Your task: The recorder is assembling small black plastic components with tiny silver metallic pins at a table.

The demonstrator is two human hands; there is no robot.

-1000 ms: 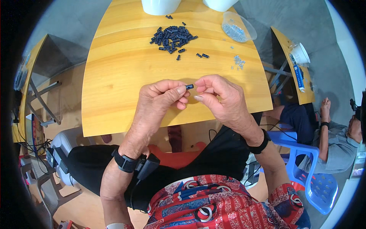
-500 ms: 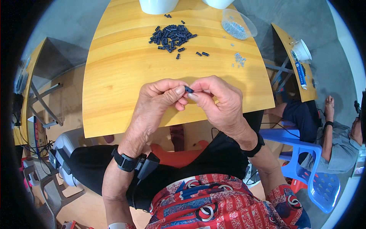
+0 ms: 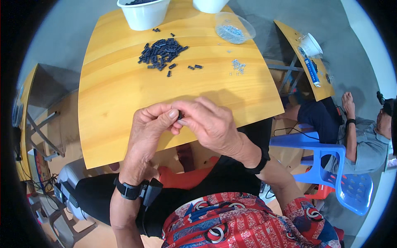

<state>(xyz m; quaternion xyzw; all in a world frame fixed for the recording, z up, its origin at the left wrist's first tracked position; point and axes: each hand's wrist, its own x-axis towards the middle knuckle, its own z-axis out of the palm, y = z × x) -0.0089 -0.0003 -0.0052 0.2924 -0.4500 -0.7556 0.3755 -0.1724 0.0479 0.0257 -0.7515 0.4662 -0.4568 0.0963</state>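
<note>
Touching left hand [image 3: 149, 124] and right hand [image 3: 211, 124], black piece [image 3: 180, 115] between, partly hidden

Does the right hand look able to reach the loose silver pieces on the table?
Probably yes: nothing appears to block the tabletop between the right hand and the silver pieces, though that hand pinches a black piece.

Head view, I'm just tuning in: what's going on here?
A person's left hand and right hand meet over the wooden table, fingertips around one small black part, mostly hidden. Beyond them lie a pile of black parts and, to its right, loose silver pieces. A clear dish and white tubs stand farther back.
</note>
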